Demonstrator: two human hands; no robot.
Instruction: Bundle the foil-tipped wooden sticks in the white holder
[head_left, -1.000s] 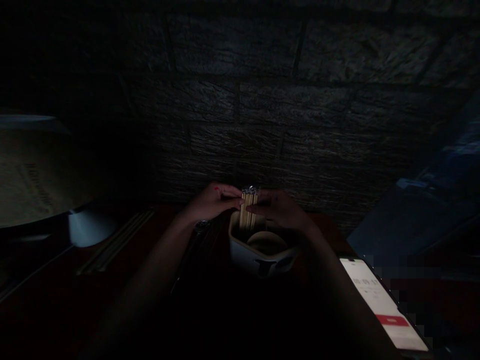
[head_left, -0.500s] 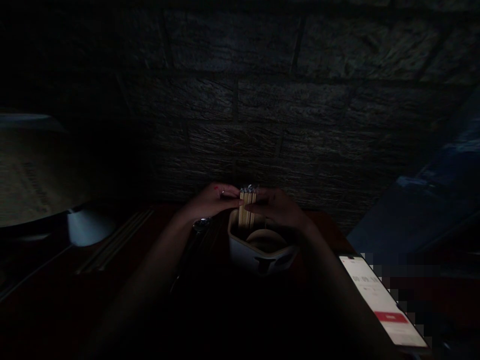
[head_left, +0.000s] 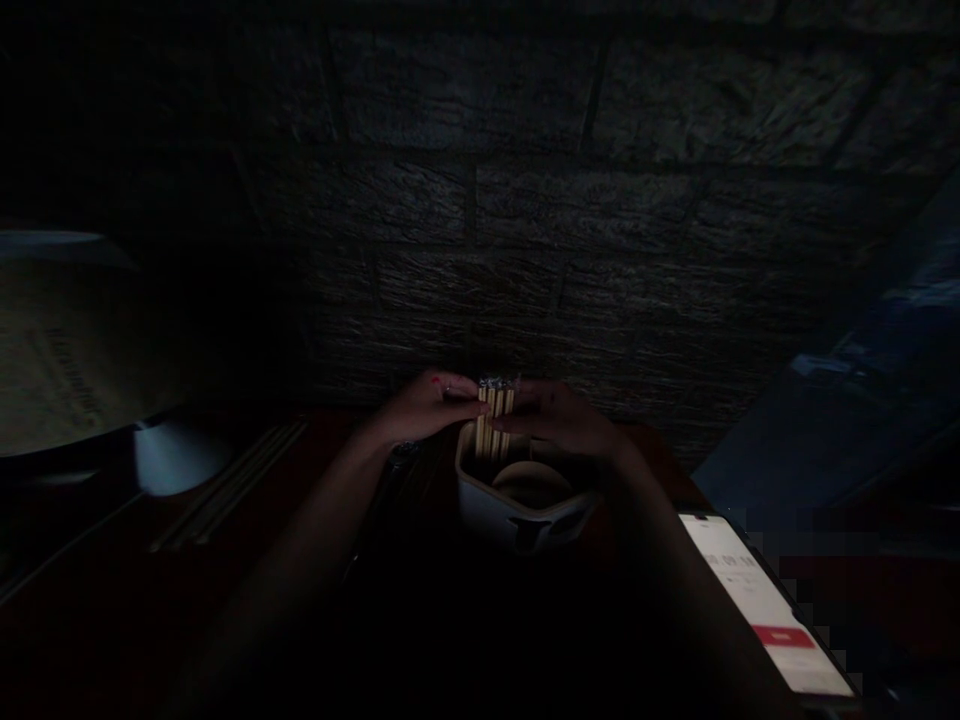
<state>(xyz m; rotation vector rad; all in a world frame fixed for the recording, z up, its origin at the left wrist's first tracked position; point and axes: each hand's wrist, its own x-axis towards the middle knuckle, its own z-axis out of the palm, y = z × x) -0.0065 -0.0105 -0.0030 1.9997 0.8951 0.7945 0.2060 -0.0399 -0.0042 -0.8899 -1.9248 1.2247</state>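
Several pale wooden chopsticks (head_left: 493, 430) stand upright as a bundle, their tops glinting. Their lower ends reach down inside a light-coloured box (head_left: 517, 525) with angled walls and a dark mark on its front. From the left, my left hand (head_left: 429, 407) closes on the bundle, its thumb across the front. My right hand (head_left: 564, 418) grips the same bundle from the other side, thumb also at the front. A round-edged object (head_left: 532, 478) sits in the box in front of the chopsticks. Darkness hides most of the fingers behind the bundle.
More thin sticks (head_left: 232, 485) lie on the dark reddish table at left, near a white cone-like shape (head_left: 180, 460) and a tan printed object (head_left: 60, 350). A lit phone (head_left: 772, 610) lies at right. A stone-block wall (head_left: 480, 210) rises behind the table.
The chopsticks have spread slightly, with dark gaps showing between them. Both hands stay at about the same place above the box.
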